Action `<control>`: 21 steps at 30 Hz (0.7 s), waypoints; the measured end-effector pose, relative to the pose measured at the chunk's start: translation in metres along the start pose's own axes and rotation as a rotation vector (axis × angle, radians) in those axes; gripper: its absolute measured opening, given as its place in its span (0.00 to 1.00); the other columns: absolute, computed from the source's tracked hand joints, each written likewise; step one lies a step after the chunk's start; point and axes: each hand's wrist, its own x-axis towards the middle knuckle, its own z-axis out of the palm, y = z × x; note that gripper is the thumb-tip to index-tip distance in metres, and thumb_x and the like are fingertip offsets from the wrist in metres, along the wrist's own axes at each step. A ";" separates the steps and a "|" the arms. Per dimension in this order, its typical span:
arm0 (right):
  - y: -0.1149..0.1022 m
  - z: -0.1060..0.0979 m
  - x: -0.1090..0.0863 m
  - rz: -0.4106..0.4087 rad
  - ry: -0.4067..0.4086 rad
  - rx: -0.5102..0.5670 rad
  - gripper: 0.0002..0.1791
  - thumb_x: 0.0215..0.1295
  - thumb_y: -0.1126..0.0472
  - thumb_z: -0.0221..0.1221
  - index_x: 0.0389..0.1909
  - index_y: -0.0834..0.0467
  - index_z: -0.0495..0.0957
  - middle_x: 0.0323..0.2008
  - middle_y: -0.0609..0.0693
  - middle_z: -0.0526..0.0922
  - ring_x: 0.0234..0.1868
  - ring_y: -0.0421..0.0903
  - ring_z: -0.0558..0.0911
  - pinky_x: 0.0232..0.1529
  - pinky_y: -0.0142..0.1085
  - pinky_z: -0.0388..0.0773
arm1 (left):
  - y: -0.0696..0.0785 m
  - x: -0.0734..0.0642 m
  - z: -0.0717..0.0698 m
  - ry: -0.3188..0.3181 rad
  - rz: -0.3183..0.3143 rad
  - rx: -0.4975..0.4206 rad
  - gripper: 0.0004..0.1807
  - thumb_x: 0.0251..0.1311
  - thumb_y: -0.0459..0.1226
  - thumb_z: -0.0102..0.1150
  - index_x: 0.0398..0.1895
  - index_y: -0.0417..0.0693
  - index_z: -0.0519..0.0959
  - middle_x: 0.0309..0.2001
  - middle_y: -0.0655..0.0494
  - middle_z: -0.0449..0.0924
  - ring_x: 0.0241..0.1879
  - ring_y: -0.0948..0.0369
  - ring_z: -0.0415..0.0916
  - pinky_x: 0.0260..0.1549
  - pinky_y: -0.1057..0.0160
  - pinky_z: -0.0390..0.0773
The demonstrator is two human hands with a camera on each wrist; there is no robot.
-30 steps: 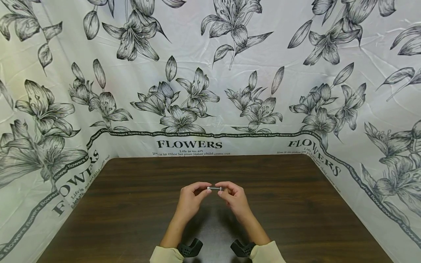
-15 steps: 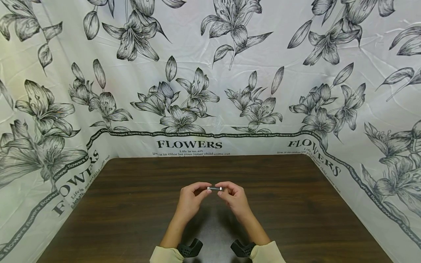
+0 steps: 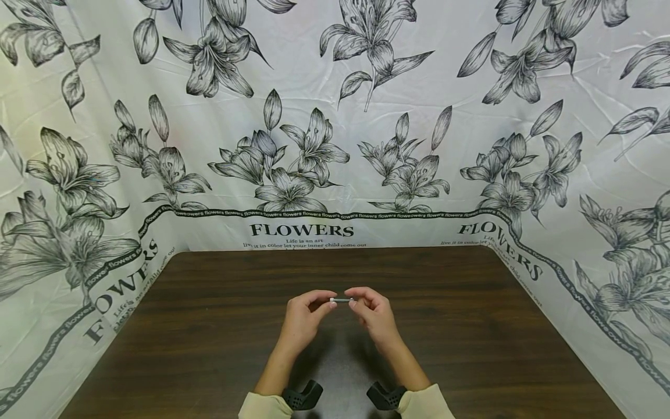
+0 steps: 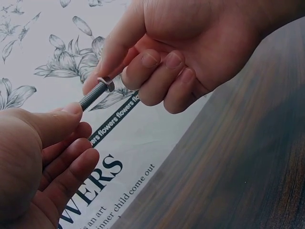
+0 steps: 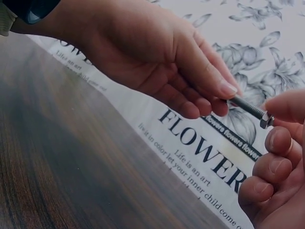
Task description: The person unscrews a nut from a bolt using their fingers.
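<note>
A steel bolt (image 3: 342, 300) is held level between both hands above the dark wooden table (image 3: 220, 326). My left hand (image 3: 299, 317) pinches its left end between thumb and fingers, hiding much of that end in the left wrist view. At the other end, a hex nut (image 4: 106, 84) sits on the threaded shank (image 4: 92, 98). The thumb and index finger of my right hand (image 3: 378, 319) are at the nut, pinching it, while the other fingers curl in below. In the right wrist view the nut (image 5: 266, 120) shows beside the right fingertips.
White cloth (image 3: 356, 169) printed with black flowers and lettering surrounds the back and sides of the table. A black camera mount (image 3: 303, 396) is on the left wrist and another black mount (image 3: 386, 397) on the right, by pale sleeves (image 3: 426, 402).
The right thumb and index finger shift slightly around the nut, and the right hand rises a little. The left hand and bolt stay almost still.
</note>
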 end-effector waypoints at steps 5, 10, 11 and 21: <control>-0.009 0.003 -0.001 0.070 0.031 -0.012 0.12 0.71 0.70 0.52 0.46 0.78 0.75 0.15 0.47 0.64 0.14 0.36 0.63 0.16 0.27 0.59 | -0.001 0.001 0.002 0.021 0.022 -0.001 0.09 0.52 0.27 0.69 0.38 0.39 0.85 0.31 0.52 0.84 0.30 0.58 0.81 0.31 0.64 0.80; -0.008 0.004 0.000 0.160 0.033 -0.026 0.14 0.75 0.65 0.50 0.44 0.74 0.77 0.14 0.48 0.64 0.13 0.37 0.61 0.15 0.27 0.58 | -0.002 0.000 0.000 0.005 0.035 -0.025 0.08 0.53 0.30 0.69 0.38 0.42 0.86 0.31 0.58 0.84 0.30 0.62 0.80 0.32 0.66 0.80; -0.007 0.005 0.000 0.181 0.030 -0.026 0.15 0.75 0.64 0.49 0.43 0.74 0.77 0.13 0.48 0.65 0.12 0.36 0.61 0.15 0.27 0.57 | -0.002 0.000 0.000 0.002 0.040 -0.030 0.08 0.54 0.31 0.69 0.38 0.42 0.86 0.32 0.59 0.84 0.31 0.63 0.80 0.32 0.65 0.80; -0.008 0.005 -0.001 0.257 -0.013 -0.007 0.25 0.77 0.58 0.46 0.30 0.79 0.71 0.12 0.47 0.60 0.10 0.35 0.58 0.14 0.28 0.56 | -0.002 0.000 0.001 0.017 0.059 -0.032 0.09 0.53 0.27 0.69 0.37 0.45 0.86 0.31 0.56 0.84 0.30 0.62 0.80 0.30 0.66 0.80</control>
